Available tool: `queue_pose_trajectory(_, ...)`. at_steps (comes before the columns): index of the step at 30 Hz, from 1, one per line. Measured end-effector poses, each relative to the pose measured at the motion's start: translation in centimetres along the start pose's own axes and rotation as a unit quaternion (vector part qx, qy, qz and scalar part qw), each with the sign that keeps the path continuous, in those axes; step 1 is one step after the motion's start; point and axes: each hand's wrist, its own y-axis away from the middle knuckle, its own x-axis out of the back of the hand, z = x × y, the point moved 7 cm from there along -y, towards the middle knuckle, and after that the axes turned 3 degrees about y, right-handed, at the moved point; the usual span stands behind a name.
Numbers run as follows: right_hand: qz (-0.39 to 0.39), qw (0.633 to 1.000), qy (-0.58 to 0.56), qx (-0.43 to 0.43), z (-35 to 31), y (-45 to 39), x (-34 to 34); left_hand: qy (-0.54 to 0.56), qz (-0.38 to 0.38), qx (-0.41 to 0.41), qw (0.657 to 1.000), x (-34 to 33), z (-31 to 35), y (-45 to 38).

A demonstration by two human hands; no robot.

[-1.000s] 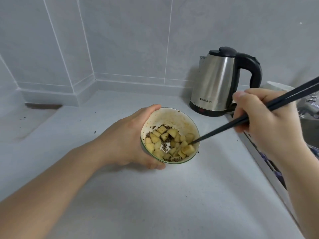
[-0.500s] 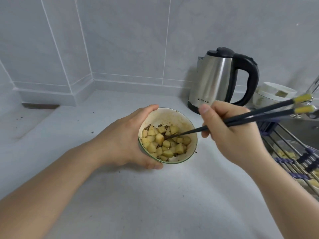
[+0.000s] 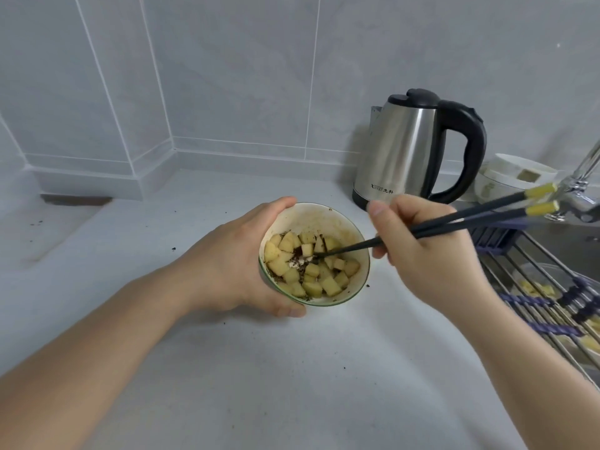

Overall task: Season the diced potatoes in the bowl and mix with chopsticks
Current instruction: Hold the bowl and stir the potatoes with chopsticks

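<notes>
A small white bowl (image 3: 319, 219) with a green rim stands on the pale counter. Inside lie yellow diced potatoes (image 3: 319, 276) speckled with dark seasoning. My left hand (image 3: 233, 264) grips the bowl's left side, thumb at the near rim and fingers round the far rim. My right hand (image 3: 418, 245) holds a pair of black chopsticks (image 3: 467, 219) with yellow ends. Their tips reach in from the right and sit among the potatoes near the bowl's middle.
A steel electric kettle (image 3: 406, 151) with a black handle stands behind the bowl to the right. White bowls (image 3: 513, 177) sit beside it. A wire rack (image 3: 552, 293) lies over the sink at the right edge, with a tap (image 3: 581, 190) above. Seasoning crumbs dot the counter (image 3: 292, 368).
My right hand moved left toward the bowl, and the chopstick tips went from the bowl's right edge into its middle, shifting the potatoes. My left hand kept its hold.
</notes>
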Motion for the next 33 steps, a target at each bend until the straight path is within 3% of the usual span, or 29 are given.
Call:
queue_pose_trajectory(8, -0.074, 0.995, -0.064, 0.01, -0.8, 0.9, -1.8, -0.001, -0.002, -0.001, 1.0, 0.0, 0.0, 0.1)
queue_pose_trajectory(12, -0.005, 1.0, -0.009, 0.03, -0.5, 0.4, -0.5, -0.001, 0.0, 0.001, 1.0, -0.1, -0.1, 0.0)
queue_pose_trajectory(16, 0.047, 0.996, -0.072, 0.001, 0.4, -1.0, 3.4, -0.003, -0.002, 0.001, 1.0, -0.1, -0.1, 0.0)
queue_pose_trajectory(21, -0.089, 0.993, -0.074, -0.006, 0.0, -0.4, 1.7, -0.003, -0.003, -0.001, 1.0, -0.1, 0.0, 0.1)
queue_pose_trajectory(23, -0.111, 0.992, -0.058, 0.006, -0.5, 0.5, -0.6, -0.002, -0.002, 0.001, 1.0, -0.1, 0.0, 0.1)
queue_pose_trajectory(27, -0.053, 0.997, -0.044, 0.024, -0.6, 1.1, -2.3, -0.002, 0.0, -0.002, 1.0, 0.0, 0.1, 0.1)
queue_pose_trajectory(33, 0.033, 0.998, -0.047, 0.025, -0.2, -0.2, 1.6, -0.002, 0.0, -0.006, 1.0, 0.0, 0.2, 0.1)
